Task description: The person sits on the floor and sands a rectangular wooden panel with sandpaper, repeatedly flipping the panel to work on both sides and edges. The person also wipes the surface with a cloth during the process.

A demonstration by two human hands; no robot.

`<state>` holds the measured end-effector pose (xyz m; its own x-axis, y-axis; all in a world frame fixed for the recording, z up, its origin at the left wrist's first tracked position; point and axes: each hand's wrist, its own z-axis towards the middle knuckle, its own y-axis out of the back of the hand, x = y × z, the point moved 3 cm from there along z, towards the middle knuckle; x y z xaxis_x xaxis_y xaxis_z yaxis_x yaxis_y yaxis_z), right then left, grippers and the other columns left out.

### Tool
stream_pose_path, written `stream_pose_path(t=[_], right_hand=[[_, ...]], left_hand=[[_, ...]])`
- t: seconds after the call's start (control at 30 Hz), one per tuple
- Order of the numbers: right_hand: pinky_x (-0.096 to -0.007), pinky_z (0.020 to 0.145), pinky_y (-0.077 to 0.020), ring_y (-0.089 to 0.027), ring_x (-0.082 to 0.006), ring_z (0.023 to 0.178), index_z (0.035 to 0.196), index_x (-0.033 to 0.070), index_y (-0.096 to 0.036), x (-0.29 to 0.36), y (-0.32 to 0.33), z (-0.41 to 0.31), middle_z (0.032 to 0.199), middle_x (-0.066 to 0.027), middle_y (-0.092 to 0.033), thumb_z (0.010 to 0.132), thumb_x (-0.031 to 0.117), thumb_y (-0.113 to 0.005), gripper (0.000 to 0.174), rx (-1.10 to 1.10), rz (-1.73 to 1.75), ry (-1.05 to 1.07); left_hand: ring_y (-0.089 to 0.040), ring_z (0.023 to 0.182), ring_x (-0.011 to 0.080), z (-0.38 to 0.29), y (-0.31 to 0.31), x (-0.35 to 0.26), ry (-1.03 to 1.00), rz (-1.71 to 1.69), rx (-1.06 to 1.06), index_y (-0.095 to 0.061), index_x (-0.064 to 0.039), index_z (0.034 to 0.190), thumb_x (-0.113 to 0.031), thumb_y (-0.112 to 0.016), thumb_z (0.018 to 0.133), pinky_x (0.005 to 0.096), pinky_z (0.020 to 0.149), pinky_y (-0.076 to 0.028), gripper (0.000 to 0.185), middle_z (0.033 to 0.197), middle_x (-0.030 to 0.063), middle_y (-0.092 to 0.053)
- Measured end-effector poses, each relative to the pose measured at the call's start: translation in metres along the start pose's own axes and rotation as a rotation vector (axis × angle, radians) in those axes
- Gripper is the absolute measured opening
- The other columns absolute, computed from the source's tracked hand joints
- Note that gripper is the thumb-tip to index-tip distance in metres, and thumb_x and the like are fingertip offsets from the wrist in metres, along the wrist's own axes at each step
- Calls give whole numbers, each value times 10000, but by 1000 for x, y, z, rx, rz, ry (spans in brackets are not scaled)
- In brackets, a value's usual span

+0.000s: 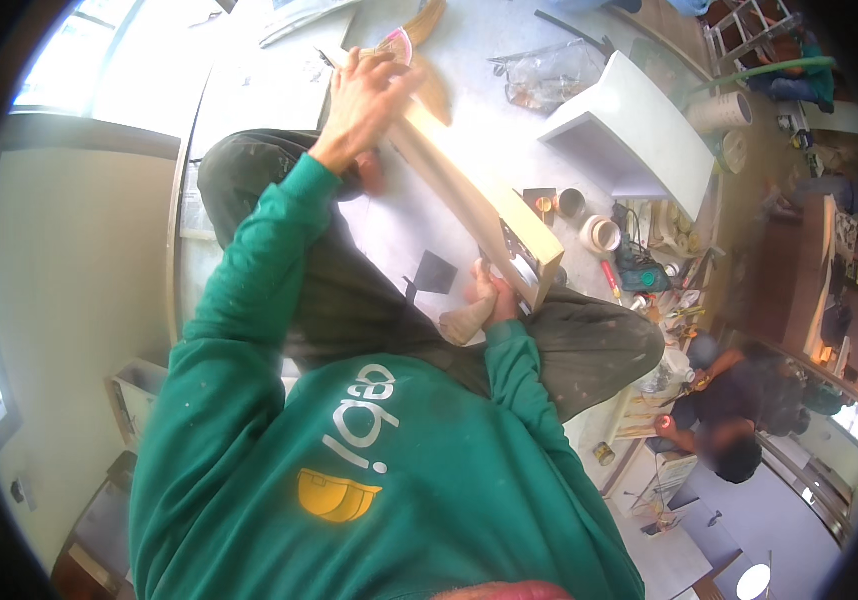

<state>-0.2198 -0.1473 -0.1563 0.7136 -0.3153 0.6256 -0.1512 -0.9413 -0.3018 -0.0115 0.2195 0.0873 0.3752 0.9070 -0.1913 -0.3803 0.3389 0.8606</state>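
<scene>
A long, narrow pale wooden box-like piece (447, 169) stands on edge between my bent legs, slanting from upper left to lower right. My left hand (372, 97) is wrapped over its far upper edge, slightly blurred. At its near end, my right hand (502, 301) is low against the side, with the fingers partly hidden by the piece. A white rounded thing (525, 270) shows in the hollow of that end, close to my right hand; what it is cannot be made out. A bare foot (466, 321) lies beside my right wrist.
Behind the piece are a straw broom (429, 82) and crumpled clear plastic (552, 75). To the right stand a white open cabinet box (624, 127), a tape roll (601, 235), a red-handled tool (610, 279) and a power tool (642, 276). Another person (729, 405) sits at right.
</scene>
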Motion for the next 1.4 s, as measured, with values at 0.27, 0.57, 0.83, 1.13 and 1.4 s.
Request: stream_pose_path(t=[0.27, 0.57, 0.83, 1.13, 1.4], right_hand=[[-356, 783, -557, -683, -223, 903, 1256, -6, -677, -10, 7, 7, 1118, -105, -713, 995, 195, -544, 355, -144, 298, -176], [-371, 790, -563, -686, -261, 920, 1204, -1, -634, 17, -18, -10, 1097, -147, -687, 911, 123, -622, 318, -190, 184, -36], [-381, 728, -572, -689, -281, 870, 1375, 19, -516, 21, -21, -8, 1086, -165, -678, 895, 92, -620, 497, -99, 52, 94], [-406, 741, -595, -703, -306, 867, 1344, -7, -516, 7, -6, 6, 1079, -193, -686, 893, 82, -611, 470, -134, 96, 86], [-413, 709, -601, -706, -316, 851, 1373, -18, -503, 20, -19, -7, 1120, -201, -673, 886, 68, -612, 506, -161, 114, 52]], left_hand=[[-535, 1325, 363, 13, 75, -125, 74, -462, 54, -723, -21, 1076, -403, -453, 1088, 537, 1156, -301, 467, 1117, 142, -712], [-605, 784, 296, 35, 103, -141, -36, -642, 162, -713, 9, 936, -385, -505, 1070, 414, 820, -436, 466, 818, 113, -666], [-609, 1077, 359, 49, 97, -111, -157, -1183, 106, -742, -13, 983, -308, -558, 977, 414, 990, -457, 348, 1103, 213, -691], [-539, 1280, 325, 57, 100, -113, -39, -1045, 282, -759, -59, 1052, -334, -630, 652, 465, 1106, -411, 503, 1245, 170, -617], [-518, 1321, 306, 60, 97, -111, -42, -1076, 295, -763, -43, 1064, -267, -633, 697, 463, 1124, -412, 449, 1151, 101, -710]])
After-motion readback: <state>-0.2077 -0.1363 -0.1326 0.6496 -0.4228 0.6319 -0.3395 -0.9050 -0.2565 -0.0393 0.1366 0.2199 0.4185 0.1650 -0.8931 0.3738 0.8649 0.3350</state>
